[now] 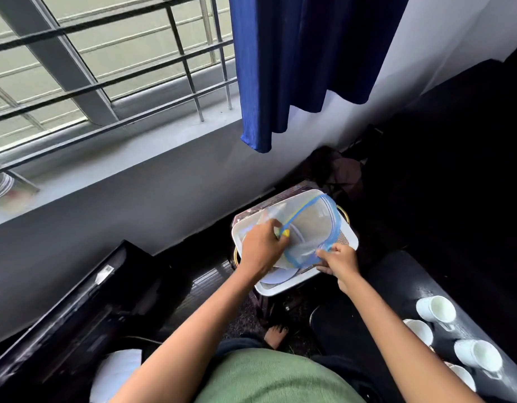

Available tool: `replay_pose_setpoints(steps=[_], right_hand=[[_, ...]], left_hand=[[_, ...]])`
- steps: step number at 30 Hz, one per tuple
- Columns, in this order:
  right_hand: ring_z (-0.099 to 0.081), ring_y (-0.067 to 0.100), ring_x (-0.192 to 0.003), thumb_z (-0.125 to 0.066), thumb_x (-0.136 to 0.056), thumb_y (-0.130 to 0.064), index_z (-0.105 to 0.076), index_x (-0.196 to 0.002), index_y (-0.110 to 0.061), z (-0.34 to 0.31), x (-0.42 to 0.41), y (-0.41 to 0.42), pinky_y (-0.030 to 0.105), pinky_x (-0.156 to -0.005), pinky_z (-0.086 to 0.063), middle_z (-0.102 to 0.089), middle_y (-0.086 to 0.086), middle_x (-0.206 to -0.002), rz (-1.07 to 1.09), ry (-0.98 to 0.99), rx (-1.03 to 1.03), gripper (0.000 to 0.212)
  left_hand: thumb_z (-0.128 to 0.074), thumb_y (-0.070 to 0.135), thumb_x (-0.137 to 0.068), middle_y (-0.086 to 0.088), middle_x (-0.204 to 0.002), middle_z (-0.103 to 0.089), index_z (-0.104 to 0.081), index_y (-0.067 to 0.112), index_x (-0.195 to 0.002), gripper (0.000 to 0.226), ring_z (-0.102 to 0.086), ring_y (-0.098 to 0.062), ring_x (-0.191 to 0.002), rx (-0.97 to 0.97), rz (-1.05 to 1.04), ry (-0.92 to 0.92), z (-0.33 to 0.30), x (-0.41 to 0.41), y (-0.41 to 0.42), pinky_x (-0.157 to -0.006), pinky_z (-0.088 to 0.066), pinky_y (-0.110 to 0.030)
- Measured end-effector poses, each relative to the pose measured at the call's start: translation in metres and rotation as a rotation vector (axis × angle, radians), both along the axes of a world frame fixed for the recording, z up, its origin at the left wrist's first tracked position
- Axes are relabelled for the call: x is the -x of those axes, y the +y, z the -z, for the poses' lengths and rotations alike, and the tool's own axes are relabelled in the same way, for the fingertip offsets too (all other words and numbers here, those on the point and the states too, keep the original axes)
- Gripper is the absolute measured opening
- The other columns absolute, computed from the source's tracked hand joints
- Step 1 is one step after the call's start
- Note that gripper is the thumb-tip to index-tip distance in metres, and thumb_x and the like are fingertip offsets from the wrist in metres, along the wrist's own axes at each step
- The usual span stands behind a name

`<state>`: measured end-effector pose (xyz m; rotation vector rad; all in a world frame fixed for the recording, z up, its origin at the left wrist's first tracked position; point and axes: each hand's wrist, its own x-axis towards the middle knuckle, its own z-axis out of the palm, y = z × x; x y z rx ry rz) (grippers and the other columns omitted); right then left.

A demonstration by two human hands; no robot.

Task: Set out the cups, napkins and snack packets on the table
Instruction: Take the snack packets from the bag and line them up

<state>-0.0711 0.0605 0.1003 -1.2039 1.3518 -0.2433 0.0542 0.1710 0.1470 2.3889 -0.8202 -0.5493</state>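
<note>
A clear zip bag [308, 228] with a blue seal strip and a yellow slider is held over a white tray [350, 239] that sits low by the wall. My left hand [261, 247] pinches the bag at the yellow slider. My right hand [340, 260] grips the bag's blue edge at its near right corner. What the bag holds is too blurred to tell. Several white cups [436, 308] stand on the dark table [396, 286] at the lower right, some of them on their sides.
A barred window and grey sill fill the upper left. A blue curtain [295, 68] hangs above the tray. A long black unit [77, 309] runs along the left. A white cushion [114, 373] lies at the lower left. A bare foot [276, 334] shows below the tray.
</note>
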Motion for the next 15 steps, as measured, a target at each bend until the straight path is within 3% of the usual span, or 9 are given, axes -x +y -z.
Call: replay_pose_setpoints(steps=[3,5,7,10,13,15], right_hand=[[-0.059,0.021,-0.059,-0.064,-0.082,0.002,-0.052,-0.084,-0.007,0.018,0.013,0.001,0.020,-0.040,-0.052,-0.058,0.014,-0.083,0.040,0.113,-0.026,0.015],[-0.062,0.029,-0.070,-0.070,-0.076,-0.004,-0.050,-0.100,-0.005,0.024,0.020,0.004,0.031,-0.052,-0.054,-0.060,0.015,-0.092,0.079,0.239,0.087,0.032],[-0.061,0.034,-0.087,-0.075,-0.070,-0.009,-0.045,-0.105,-0.011,0.026,0.025,0.005,0.037,-0.069,-0.047,-0.061,0.015,-0.101,0.119,0.337,0.269,0.046],[-0.059,0.034,-0.091,-0.073,-0.070,-0.010,-0.045,-0.096,-0.016,0.024,0.025,0.004,0.032,-0.068,-0.039,-0.061,0.014,-0.102,0.107,0.317,0.417,0.039],[-0.063,0.034,-0.084,-0.068,-0.076,-0.007,-0.058,-0.079,-0.011,0.028,0.020,-0.004,0.031,-0.066,-0.042,-0.065,0.011,-0.083,-0.002,0.283,0.364,0.011],[-0.065,0.029,-0.074,-0.060,-0.081,0.000,-0.054,-0.066,-0.014,0.034,0.018,-0.009,0.028,-0.061,-0.046,-0.061,0.004,-0.068,-0.026,0.246,0.264,0.022]], left_hand=[[-0.059,0.031,-0.089,-0.011,-0.099,-0.071,-0.058,0.018,-0.117,0.031,-0.064,-0.028,-0.097,-0.027,0.080,0.089,0.014,0.018,-0.001,-0.075,-0.045,-0.035],[-0.059,0.029,-0.087,-0.010,-0.095,-0.071,-0.057,0.018,-0.118,0.032,-0.064,-0.028,-0.095,-0.021,0.121,0.100,0.017,0.026,-0.005,-0.073,-0.046,-0.036],[-0.060,0.032,-0.087,-0.007,-0.091,-0.072,-0.055,0.019,-0.118,0.034,-0.064,-0.027,-0.094,-0.016,0.158,0.115,0.019,0.030,-0.008,-0.073,-0.047,-0.037],[-0.060,0.038,-0.088,0.001,-0.093,-0.072,-0.054,0.024,-0.120,0.036,-0.064,-0.022,-0.095,-0.006,0.229,0.114,0.025,0.036,-0.009,-0.074,-0.047,-0.034],[-0.059,0.040,-0.088,0.003,-0.092,-0.071,-0.054,0.025,-0.121,0.037,-0.065,-0.019,-0.092,0.036,0.290,0.132,0.034,0.043,-0.008,-0.072,-0.044,-0.030],[-0.060,0.042,-0.088,0.003,-0.092,-0.071,-0.053,0.025,-0.122,0.038,-0.065,-0.018,-0.089,0.071,0.331,0.161,0.040,0.048,-0.006,-0.073,-0.045,-0.029]])
